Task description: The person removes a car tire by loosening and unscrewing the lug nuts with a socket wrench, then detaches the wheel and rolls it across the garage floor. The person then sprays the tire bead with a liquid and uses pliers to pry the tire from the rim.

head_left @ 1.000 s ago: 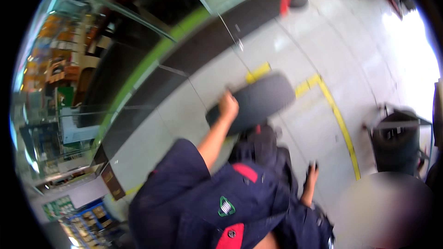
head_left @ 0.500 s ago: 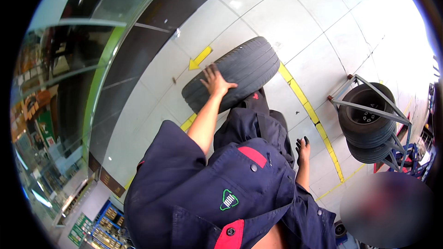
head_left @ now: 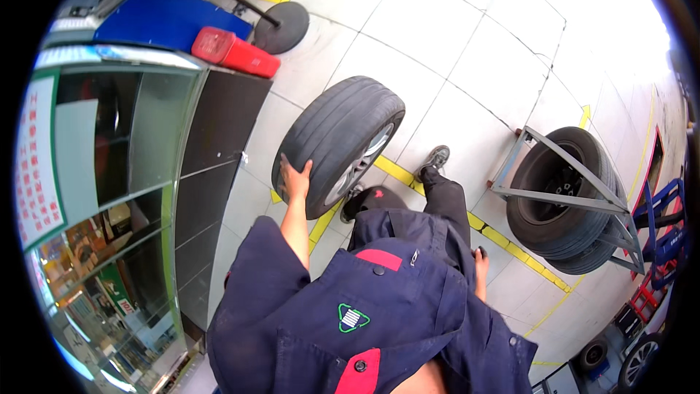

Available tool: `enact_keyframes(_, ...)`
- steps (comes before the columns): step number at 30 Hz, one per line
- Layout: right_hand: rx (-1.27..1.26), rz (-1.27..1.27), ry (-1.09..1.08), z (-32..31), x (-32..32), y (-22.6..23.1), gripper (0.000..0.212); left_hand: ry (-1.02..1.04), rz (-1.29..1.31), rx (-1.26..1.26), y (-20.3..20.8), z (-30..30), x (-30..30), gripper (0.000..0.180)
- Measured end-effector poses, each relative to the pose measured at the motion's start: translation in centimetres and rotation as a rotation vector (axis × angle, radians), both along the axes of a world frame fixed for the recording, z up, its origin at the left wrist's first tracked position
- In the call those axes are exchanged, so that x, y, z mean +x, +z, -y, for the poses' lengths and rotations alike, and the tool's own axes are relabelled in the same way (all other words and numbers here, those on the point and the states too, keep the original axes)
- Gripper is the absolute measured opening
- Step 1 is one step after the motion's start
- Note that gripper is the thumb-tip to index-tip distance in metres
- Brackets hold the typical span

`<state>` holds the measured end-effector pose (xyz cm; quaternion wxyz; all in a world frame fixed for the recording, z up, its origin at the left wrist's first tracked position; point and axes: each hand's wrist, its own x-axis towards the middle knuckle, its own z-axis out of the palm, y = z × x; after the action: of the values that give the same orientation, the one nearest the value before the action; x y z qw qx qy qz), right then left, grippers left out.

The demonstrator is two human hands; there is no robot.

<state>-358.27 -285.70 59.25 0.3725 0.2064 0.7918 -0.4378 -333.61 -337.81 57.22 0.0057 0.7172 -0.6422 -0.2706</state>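
A car wheel, a black tyre on a silver alloy rim, stands tilted on its tread ahead of my legs, a little to the left. My left hand lies on the near left part of the tread with its fingers spread, touching the rubber without wrapping round it. Its rim faces right, toward my right shoe. Low by my right thigh hangs my right hand, away from the wheel. Its fingertips look dark and slightly apart, and nothing shows in it.
At right, a grey metal rack holds stacked wheels. A glass display cabinet runs along the left. Beyond it stand a red bin and a round black base with a pole. Yellow lines cross the tiled floor.
The wheel has rolled and turned, so its rim now shows. My left hand has stayed on the tread, shifting to its near left part. My right foot has come into view.
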Motion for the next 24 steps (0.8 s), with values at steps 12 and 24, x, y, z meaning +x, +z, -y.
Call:
enact_keyframes(12, -0.063, 0.095, 0.013, 6.1, -32.0, 1.5, 0.028, -0.492, 0.36, -0.069, -0.8, -3.3, -36.8, 0.086)
enact_keyframes(24, -0.317, 0.091, -0.021, 14.0, -69.8, 0.8, 0.045, -0.11, -0.041, -0.304, -3.3, 14.0, -65.8, 0.073)
